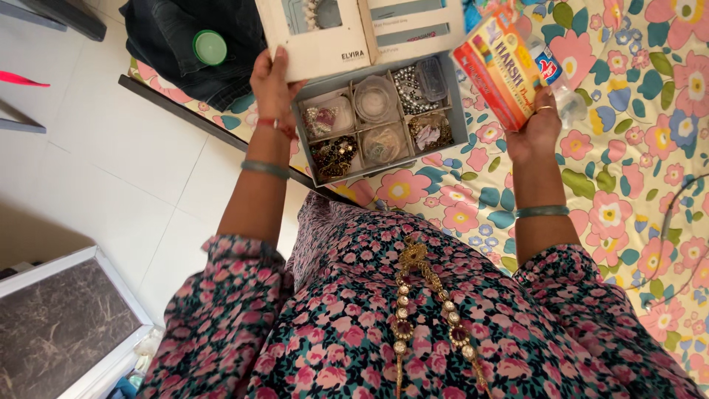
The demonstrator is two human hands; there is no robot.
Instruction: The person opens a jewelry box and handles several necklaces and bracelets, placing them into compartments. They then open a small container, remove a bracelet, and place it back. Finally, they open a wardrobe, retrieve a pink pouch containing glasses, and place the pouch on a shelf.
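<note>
Two hands at a compartmented jewellery box on a floral bedsheet.

Nearest the camera, a beaded necklace hangs over the floral dress. The left hand is closed on the edge of the cream box lid, held up behind the grey jewellery box. The box rests on the floral bedsheet, its compartments filled with jewellery. The right hand grips a red-orange printed packet, raised just right of the box.

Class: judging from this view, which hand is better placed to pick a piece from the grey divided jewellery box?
Probably the left hand: beside the grey divided jewellery box, holding only its lid. The right hand grips an orange packet.
</note>
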